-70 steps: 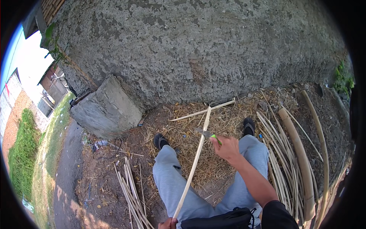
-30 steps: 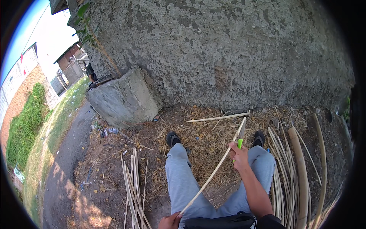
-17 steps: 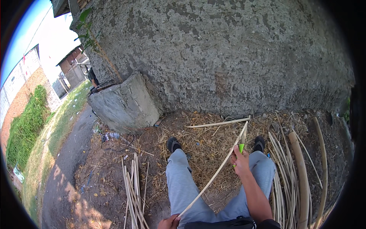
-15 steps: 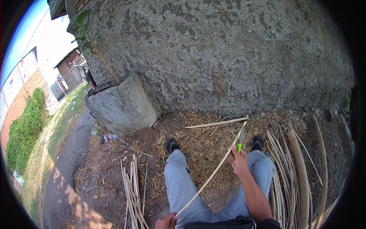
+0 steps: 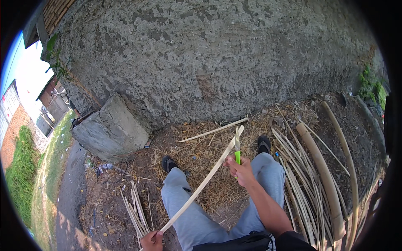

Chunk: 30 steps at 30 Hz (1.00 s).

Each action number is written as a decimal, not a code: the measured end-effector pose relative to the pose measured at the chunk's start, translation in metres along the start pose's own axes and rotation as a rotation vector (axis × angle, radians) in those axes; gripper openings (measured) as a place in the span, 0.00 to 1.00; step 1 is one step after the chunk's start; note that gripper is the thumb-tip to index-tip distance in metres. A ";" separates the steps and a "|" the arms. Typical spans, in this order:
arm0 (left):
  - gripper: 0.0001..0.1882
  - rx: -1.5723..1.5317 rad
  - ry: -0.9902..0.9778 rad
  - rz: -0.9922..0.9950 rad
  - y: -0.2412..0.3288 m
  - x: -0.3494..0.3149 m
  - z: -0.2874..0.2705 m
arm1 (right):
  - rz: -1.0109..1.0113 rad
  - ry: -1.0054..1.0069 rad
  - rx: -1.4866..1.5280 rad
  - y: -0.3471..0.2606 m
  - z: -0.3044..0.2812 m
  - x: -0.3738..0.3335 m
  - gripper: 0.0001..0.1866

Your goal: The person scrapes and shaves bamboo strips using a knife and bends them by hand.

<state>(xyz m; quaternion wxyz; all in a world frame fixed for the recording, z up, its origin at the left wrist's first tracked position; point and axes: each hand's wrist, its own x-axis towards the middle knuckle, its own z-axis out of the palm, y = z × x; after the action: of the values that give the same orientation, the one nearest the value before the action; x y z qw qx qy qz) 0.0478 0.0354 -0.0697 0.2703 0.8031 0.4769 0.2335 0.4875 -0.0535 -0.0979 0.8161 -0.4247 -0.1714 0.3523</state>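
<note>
A long, pale bamboo strip slants across my legs from lower left to upper middle. My left hand is closed round its lower end. My right hand grips a knife with a bright green handle, its blade pointing away from me. The blade lies against the right side of the strip, close to the far end. My right thumb and fingertips are beside the strip; whether they also press on it, I cannot tell.
Several bamboo strips lie at the right beside a thick bamboo pole. More strips lie at the left. Ahead stands a rough grey wall, with a concrete block at its left. Shavings cover the ground between my feet.
My view has shifted to the right. The strip has rolled so that its broader face shows. My right hand and knife still sit near its far end.
</note>
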 end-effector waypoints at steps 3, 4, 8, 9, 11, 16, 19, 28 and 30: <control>0.13 -0.040 -0.021 0.030 0.011 0.000 -0.003 | -0.003 -0.008 0.015 -0.004 -0.003 -0.002 0.14; 0.13 -0.019 -0.039 -0.009 0.012 0.000 -0.002 | -0.002 -0.019 0.029 -0.007 -0.004 -0.001 0.14; 0.12 -0.070 -0.091 -0.112 0.005 -0.008 0.004 | 0.010 -0.023 0.022 -0.017 0.000 -0.005 0.15; 0.12 -0.068 -0.097 -0.112 -0.002 -0.010 0.006 | 0.011 -0.017 0.023 -0.017 -0.001 -0.005 0.15; 0.11 -0.055 -0.124 -0.110 -0.008 -0.010 0.010 | 0.022 -0.010 -0.017 -0.016 -0.003 -0.004 0.16; 0.10 -0.003 -0.196 -0.093 -0.006 -0.016 0.010 | 0.046 -0.028 0.013 -0.014 -0.003 -0.005 0.14; 0.10 0.006 -0.267 -0.090 -0.008 -0.016 0.011 | 0.042 -0.016 0.009 -0.013 0.003 -0.007 0.13; 0.13 0.049 -0.207 0.031 0.009 -0.029 0.022 | -0.037 0.111 -0.376 -0.002 0.010 -0.007 0.15; 0.15 0.011 -0.260 -0.008 0.008 -0.027 0.025 | -0.009 0.126 -0.322 0.000 0.011 -0.005 0.14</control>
<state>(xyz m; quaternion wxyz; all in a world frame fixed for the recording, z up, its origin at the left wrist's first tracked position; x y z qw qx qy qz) 0.0570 0.0025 -0.0862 0.3265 0.8262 0.4423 0.1235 0.4774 -0.0511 -0.0911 0.7483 -0.5704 -0.1758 0.2894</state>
